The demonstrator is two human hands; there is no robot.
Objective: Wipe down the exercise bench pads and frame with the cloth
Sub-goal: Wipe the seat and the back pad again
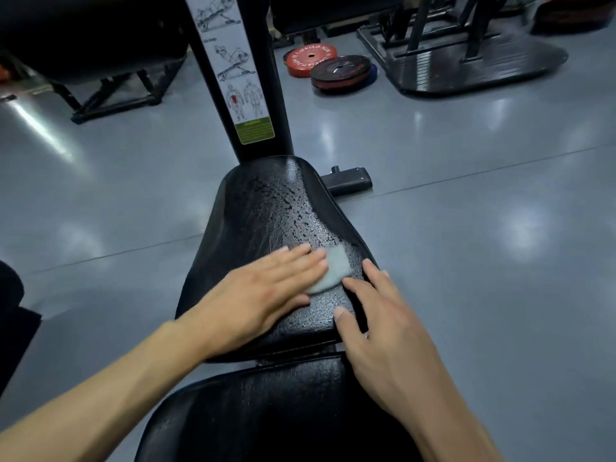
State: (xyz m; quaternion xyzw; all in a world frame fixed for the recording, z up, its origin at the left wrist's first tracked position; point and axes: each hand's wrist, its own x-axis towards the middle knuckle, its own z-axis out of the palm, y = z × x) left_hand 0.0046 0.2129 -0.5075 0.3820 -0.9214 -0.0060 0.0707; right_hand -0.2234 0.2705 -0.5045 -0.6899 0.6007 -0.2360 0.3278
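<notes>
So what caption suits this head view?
Left hand presses cloth on cracked seat pad; right hand rests alongside.

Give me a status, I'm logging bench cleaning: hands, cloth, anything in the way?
Left hand flat on cloth, pressing it to seat pad. Right hand open, resting on pad's right edge. Nothing blocking the pad.

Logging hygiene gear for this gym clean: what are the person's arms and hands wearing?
Nothing shows on them. The left hand and right hand are bare, without gloves, rings or a watch, and both forearms are uncovered up to the picture's edge, with no sleeves in view.
</notes>
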